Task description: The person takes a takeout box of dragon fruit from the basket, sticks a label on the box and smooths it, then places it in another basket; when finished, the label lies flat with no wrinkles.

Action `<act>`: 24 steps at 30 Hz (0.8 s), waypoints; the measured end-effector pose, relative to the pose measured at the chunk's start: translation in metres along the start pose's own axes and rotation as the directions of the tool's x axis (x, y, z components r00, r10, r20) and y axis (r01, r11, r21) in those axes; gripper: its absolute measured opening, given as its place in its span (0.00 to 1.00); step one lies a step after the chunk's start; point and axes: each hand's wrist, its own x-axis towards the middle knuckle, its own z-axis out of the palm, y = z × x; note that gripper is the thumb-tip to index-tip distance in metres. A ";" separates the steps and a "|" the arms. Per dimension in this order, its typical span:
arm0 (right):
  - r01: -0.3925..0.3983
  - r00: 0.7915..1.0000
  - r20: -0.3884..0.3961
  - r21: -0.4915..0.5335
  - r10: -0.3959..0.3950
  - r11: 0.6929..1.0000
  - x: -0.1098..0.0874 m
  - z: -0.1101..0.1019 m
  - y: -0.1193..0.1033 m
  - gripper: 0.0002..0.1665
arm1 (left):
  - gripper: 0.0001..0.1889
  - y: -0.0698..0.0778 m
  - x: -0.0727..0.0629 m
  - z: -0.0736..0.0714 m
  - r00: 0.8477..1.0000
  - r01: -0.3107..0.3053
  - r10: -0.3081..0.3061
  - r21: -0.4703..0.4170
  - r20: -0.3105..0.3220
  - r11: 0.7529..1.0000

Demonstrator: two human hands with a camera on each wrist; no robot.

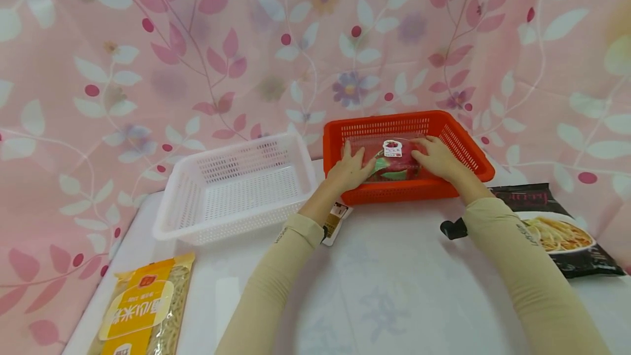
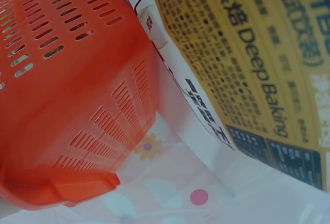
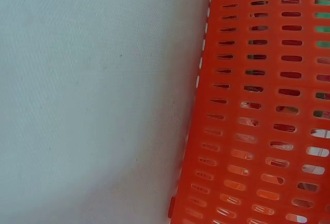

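A clear plastic fruit box (image 1: 393, 160) with red and green contents and a white label lies inside the red basket (image 1: 401, 193). My left hand (image 1: 351, 170) holds its left end, thumb and fingers spread over the corner. At the box's right end, my right hand (image 1: 437, 158) holds the edge with bent fingers. Both wrist views show the basket's slotted outer wall, the left at a slant (image 2: 77, 95) and the right close up (image 3: 247, 131); neither shows the fingers. Parts of the box are hidden by the hands and the basket's front wall.
A white basket (image 1: 236, 215) stands left of the red one. Below my left wrist lies a brown-and-white packet (image 1: 335, 218). A yellow noodle bag (image 1: 140, 305) is at the front left, a black food bag (image 1: 567, 229) at the right. A floral curtain (image 1: 315, 43) hangs behind.
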 end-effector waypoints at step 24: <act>-0.042 0.999 0.027 -0.102 0.045 0.994 0.005 0.003 -0.005 0.29 | 0.35 0.005 0.004 0.000 0.993 0.051 -0.063 0.117 0.101 0.992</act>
